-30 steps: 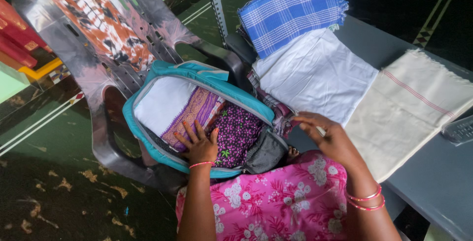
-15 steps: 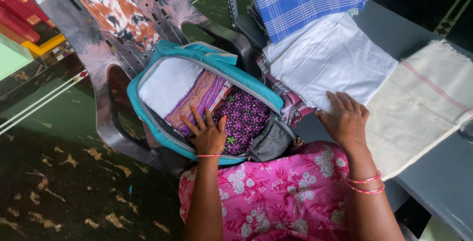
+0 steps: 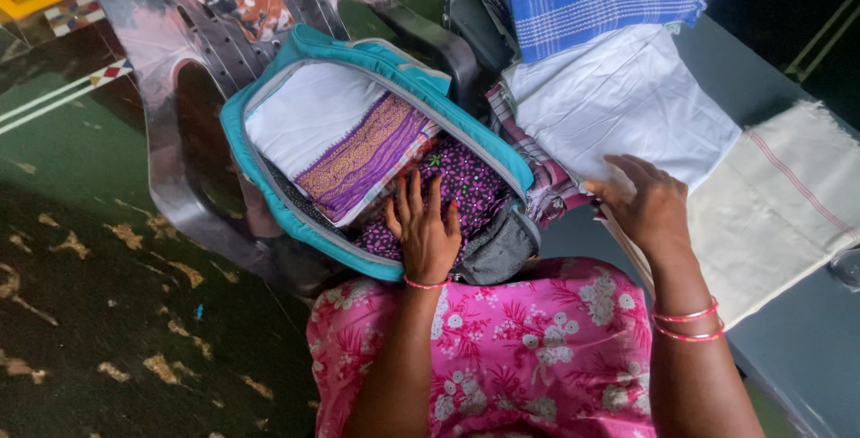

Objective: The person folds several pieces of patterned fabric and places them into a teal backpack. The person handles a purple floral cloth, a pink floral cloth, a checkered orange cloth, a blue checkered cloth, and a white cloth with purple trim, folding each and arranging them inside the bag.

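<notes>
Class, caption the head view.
Left hand presses clothes in open teal backpack; right hand rests on folded white cloth.

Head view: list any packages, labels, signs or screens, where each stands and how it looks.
No packages, labels, signs or screens show.
Only a teal backpack on a plastic chair, open, with folded clothes inside.
Left hand rests in the backpack; right hand touches the white folded cloth on the grey table.

One open teal fabric backpack (image 3: 296, 53); three folded cloths inside it; four folded cloths on the grey surface (image 3: 797, 339); one grey plastic chair (image 3: 170, 178); two hands.
</notes>
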